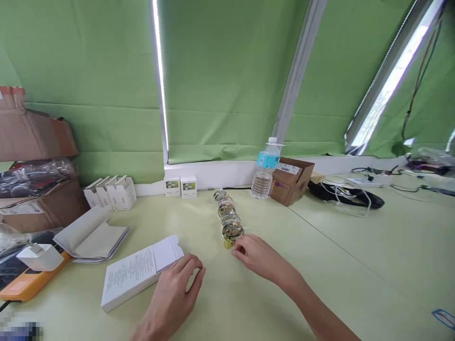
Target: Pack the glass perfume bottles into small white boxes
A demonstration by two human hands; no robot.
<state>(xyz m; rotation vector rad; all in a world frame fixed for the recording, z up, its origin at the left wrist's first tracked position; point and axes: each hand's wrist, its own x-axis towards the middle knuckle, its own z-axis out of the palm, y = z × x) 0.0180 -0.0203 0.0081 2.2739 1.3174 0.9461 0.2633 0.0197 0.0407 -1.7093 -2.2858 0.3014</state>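
A row of four round glass bottles (226, 213) lies on the pale green table (320, 265), its long axis running from the person out toward the wall and leaning slightly left at the far end. The nearest bottle's gold cap (227, 243) points back toward the person. Whether the farther bottles lie or stand is hard to tell. The right hand (259, 258) sits just beside that cap, its fingers (237, 251) bunched close together; whether they touch the cap or pinch it cannot be told. The left hand (171, 298) is apart from the row, its slightly spread fingers (190, 274) curving over the end of a white carton (130, 279). That carton lies flat with its flap (167, 252) open and printed text on its face. Beyond it lies an opened sheet of card (92, 237). Along the wall stand two small boxes (180, 187), three open white cartons (110, 192), a water bottle (266, 170) and a brown carton (292, 181). To the left, a white plug (39, 257) rests on an orange device (30, 279), and black cables (344, 195) lie far right.
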